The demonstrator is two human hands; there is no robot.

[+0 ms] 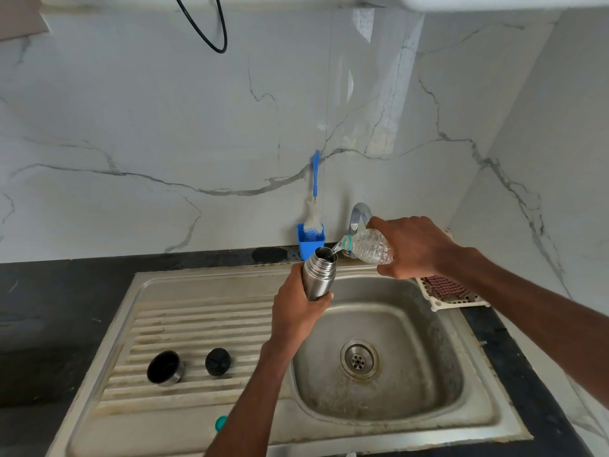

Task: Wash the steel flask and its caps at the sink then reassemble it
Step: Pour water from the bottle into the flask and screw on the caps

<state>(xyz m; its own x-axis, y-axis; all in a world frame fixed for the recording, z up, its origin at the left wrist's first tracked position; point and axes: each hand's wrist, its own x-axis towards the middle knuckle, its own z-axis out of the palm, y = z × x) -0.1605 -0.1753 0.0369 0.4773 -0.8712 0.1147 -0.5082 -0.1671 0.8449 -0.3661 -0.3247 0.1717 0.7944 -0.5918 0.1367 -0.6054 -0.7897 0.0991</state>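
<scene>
White marble-look wall [197,127] w/ grey veins, black counter [49,291].

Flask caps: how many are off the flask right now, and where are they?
2. The steel-rimmed outer cap lies on the ribbed drainboard, open side showing; the black inner cap sits just right of it, apart. Neither hand touches them. None seem hidden.

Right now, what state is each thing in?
Flask: uncapped, upright, held by left hand.
Bottle: open, tilted, pouring into flask, held by right hand.
Steel cap: off, on drainboard.
Black cap: off, on drainboard.
Brush: standing in blue holder.
</scene>
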